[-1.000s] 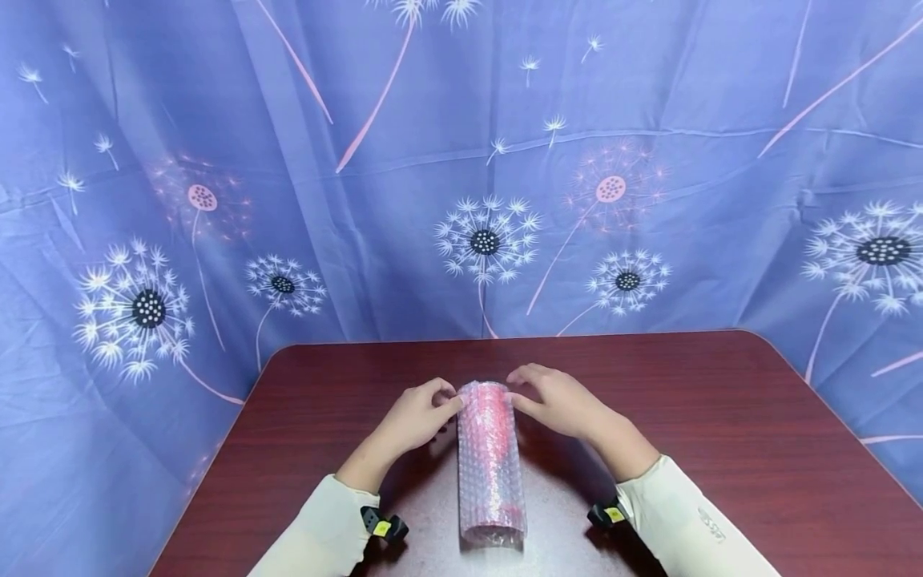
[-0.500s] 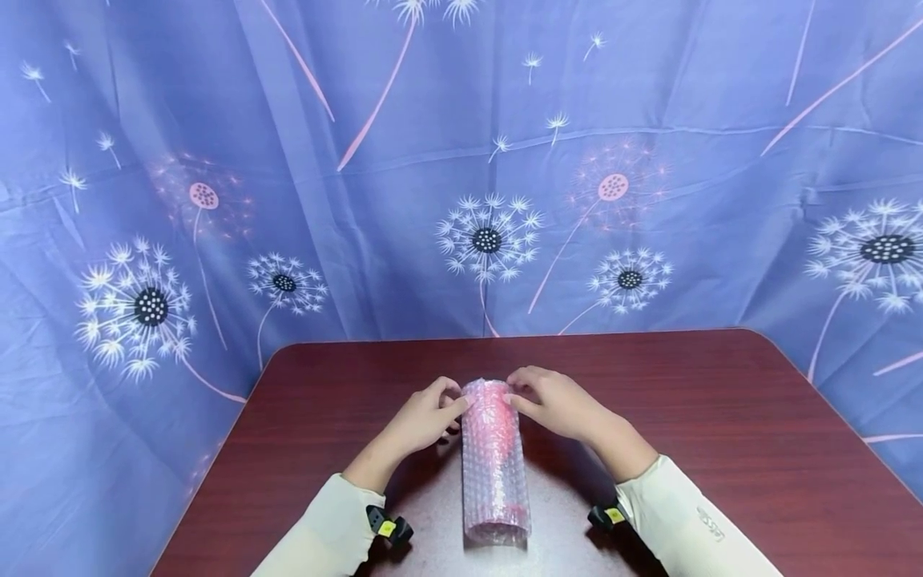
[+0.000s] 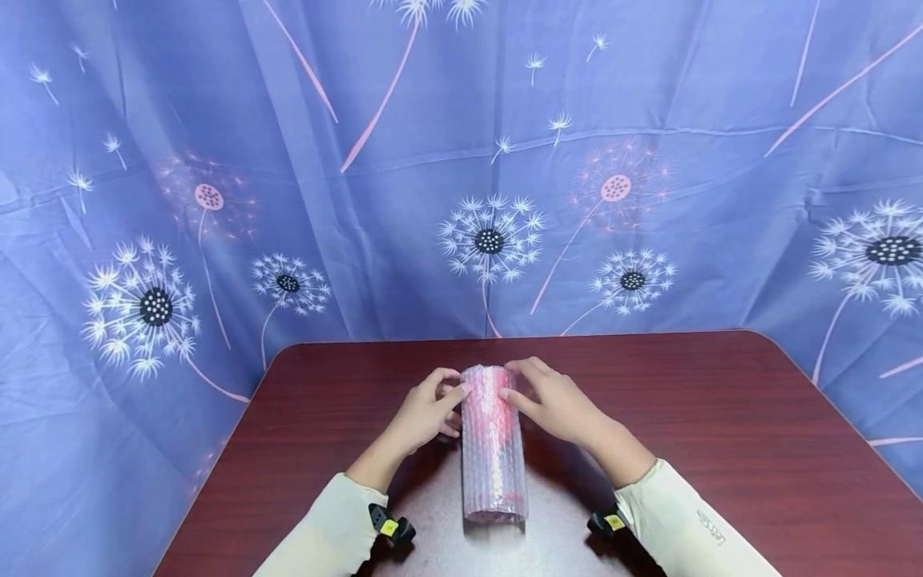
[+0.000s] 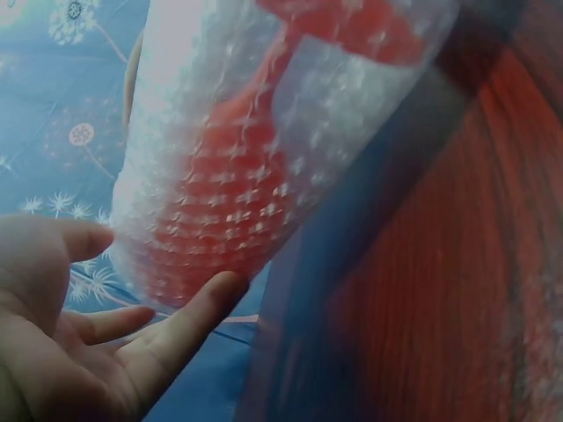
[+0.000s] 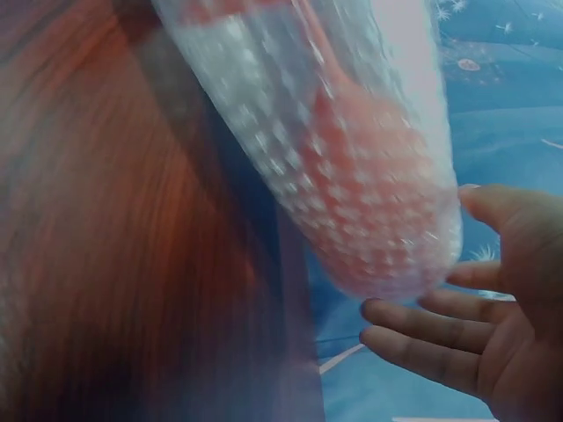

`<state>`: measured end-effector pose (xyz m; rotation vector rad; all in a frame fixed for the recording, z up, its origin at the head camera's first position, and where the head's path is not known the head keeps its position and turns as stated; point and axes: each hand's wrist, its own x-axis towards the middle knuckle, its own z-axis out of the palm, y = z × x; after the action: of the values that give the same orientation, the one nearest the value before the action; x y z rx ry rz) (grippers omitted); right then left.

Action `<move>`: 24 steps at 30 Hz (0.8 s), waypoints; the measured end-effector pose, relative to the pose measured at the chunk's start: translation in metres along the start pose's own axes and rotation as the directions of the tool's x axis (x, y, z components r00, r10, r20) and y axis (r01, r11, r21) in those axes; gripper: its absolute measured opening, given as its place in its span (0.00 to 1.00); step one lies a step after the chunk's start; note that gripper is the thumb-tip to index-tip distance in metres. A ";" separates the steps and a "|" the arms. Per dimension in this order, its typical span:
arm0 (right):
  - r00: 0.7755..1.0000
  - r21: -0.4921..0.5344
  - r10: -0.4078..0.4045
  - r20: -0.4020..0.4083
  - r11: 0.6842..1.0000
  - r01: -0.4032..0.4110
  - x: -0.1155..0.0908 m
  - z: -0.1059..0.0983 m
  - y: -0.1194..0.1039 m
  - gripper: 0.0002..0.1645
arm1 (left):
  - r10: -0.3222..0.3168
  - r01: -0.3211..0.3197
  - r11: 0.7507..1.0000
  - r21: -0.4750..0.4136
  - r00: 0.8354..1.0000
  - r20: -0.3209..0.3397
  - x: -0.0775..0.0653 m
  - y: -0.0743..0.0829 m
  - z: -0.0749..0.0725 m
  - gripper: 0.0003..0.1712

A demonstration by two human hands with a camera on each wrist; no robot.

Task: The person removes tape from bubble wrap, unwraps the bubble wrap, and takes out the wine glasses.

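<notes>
Here it is, lower centre of the head view: a bubble-wrapped roll (image 3: 494, 449) lying lengthwise on or just above the dark red table (image 3: 685, 385); which of the two, I can't tell. At its far end, the left hand (image 3: 424, 413) and right hand (image 3: 558, 407) pinch opposite edges, thumbs on top; how firmly doesn't show. And inside, a red goblet-shaped piece (image 4: 233, 176)! Looks light, perhaps fragile at that thin stem, with a soft, squashy, slightly slick jacket around it. Safest hold, I'd judge: gently round the wide bowl, never squeezing the middle.
</notes>
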<state>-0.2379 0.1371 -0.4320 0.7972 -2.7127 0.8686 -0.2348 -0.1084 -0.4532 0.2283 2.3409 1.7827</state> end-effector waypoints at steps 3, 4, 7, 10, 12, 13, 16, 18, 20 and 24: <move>1.000 0.074 0.009 -0.025 0.997 -0.007 -0.001 0.001 -0.002 0.32 | 0.035 -0.036 0.999 -0.029 0.999 -0.017 0.001 0.001 0.001 0.25; 0.999 0.104 0.010 -0.034 0.995 -0.007 -0.001 0.001 -0.003 0.32 | 0.050 -0.051 0.998 -0.034 0.998 -0.024 0.001 0.001 0.001 0.25; 0.998 0.179 0.009 -0.061 0.984 0.002 0.000 0.002 -0.004 0.33 | 0.096 -0.099 0.994 -0.047 0.994 -0.044 0.001 0.003 0.001 0.27; 0.995 0.214 0.000 -0.095 0.977 0.020 0.002 0.002 -0.005 0.34 | 0.124 -0.127 0.991 -0.039 0.990 -0.069 0.000 0.005 0.001 0.30; 0.993 0.217 -0.006 -0.116 0.976 0.031 0.002 0.002 -0.006 0.34 | 0.139 -0.142 0.989 -0.029 0.987 -0.076 -0.002 0.006 0.001 0.33; 0.992 0.213 -0.008 -0.128 0.976 0.035 0.002 0.002 -0.007 0.35 | 0.146 -0.149 0.989 -0.024 0.986 -0.078 -0.002 0.006 0.001 0.34; 0.986 0.210 -0.009 -0.166 0.977 0.044 0.002 0.001 -0.008 0.35 | 0.161 -0.163 0.986 -0.019 0.984 -0.078 -0.004 0.008 0.001 0.36; 0.981 0.213 -0.013 -0.192 0.976 0.054 0.002 0.001 -0.009 0.35 | 0.171 -0.173 0.985 -0.014 0.982 -0.081 -0.004 0.010 0.001 0.36; 0.978 0.227 -0.011 -0.209 0.972 0.059 0.003 0.000 -0.009 0.35 | 0.178 -0.179 0.984 -0.009 0.980 -0.089 -0.005 0.012 0.001 0.36; 0.974 0.288 0.027 -0.225 0.957 0.040 0.004 0.000 -0.008 0.32 | 0.190 -0.192 0.981 -0.019 0.978 -0.090 -0.004 0.011 0.002 0.35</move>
<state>-0.2370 0.1296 -0.4265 0.7073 -2.4142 1.2944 -0.2305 -0.1048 -0.4425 0.3911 2.4256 1.9479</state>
